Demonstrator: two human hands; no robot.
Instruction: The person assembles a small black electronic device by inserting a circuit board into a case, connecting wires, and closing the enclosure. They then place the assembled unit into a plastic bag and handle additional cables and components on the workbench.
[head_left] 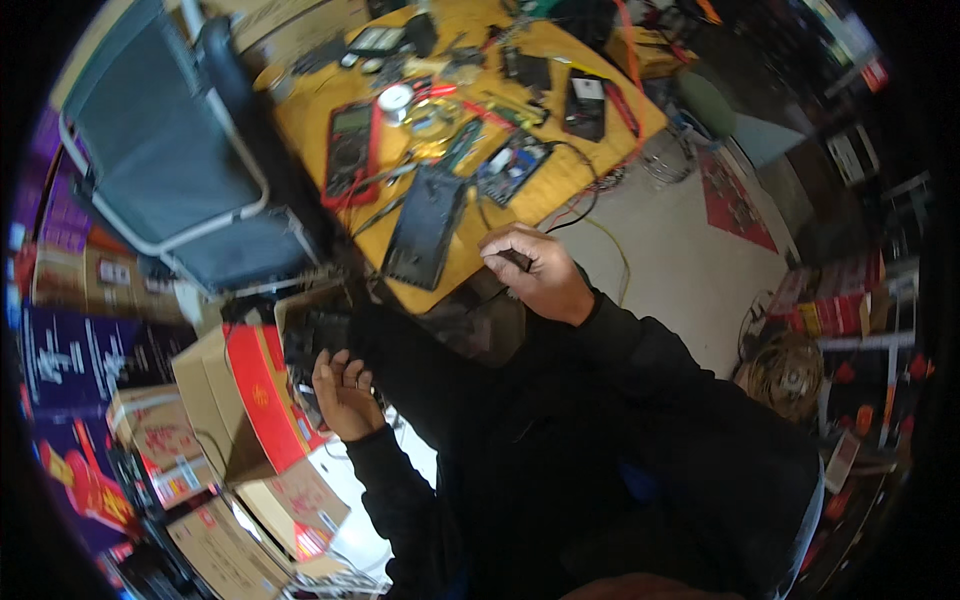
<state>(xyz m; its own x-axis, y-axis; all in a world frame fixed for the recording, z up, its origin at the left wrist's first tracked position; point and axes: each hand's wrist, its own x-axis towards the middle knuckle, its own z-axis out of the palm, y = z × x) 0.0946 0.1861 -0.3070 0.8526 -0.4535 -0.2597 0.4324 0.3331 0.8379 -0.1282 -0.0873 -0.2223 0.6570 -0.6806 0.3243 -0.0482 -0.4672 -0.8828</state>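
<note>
Right hand at desk edge, 6 o'clock of black panel, fingers curled on sth small and dark, can't tell what. Left hand open, palm up, touching dark part by cardboard box at 8 o'clock; part's shape lost in shadow.

black flat panel | tilted, overhanging yellow table edge | dark boxy part | below the table

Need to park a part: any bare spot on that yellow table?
Bare strip of yellow table left of the red multimeter, and near the corner right of the black panel by the right hand. The middle is crowded with tools.
</note>
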